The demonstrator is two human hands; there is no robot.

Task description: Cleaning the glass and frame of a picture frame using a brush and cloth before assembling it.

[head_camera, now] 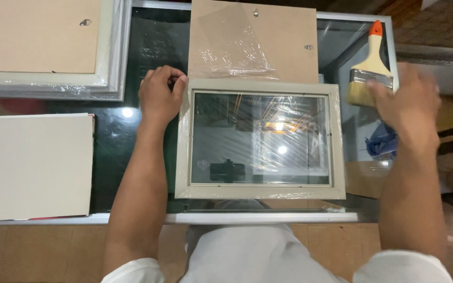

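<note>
Pinching the upper-left corner of the pale, plastic-wrapped wooden picture frame (260,140) at centre frame, left hand (159,94) closed on its edge. Reaching toward the orange-tipped wooden paintbrush (371,67), upper right, right hand (406,102) blurred, grip unclear. Likely risk: frame sliding on the glass tabletop (116,152).

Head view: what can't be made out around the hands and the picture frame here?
- Right hand: motion-blurred, covering the paintbrush bristles; grip unclear.
- Left hand: fingertips curled at the frame corner; contact unclear.
- Backing board: top cut off by the picture edge.
- Blue object: half hidden behind the right hand.
</note>
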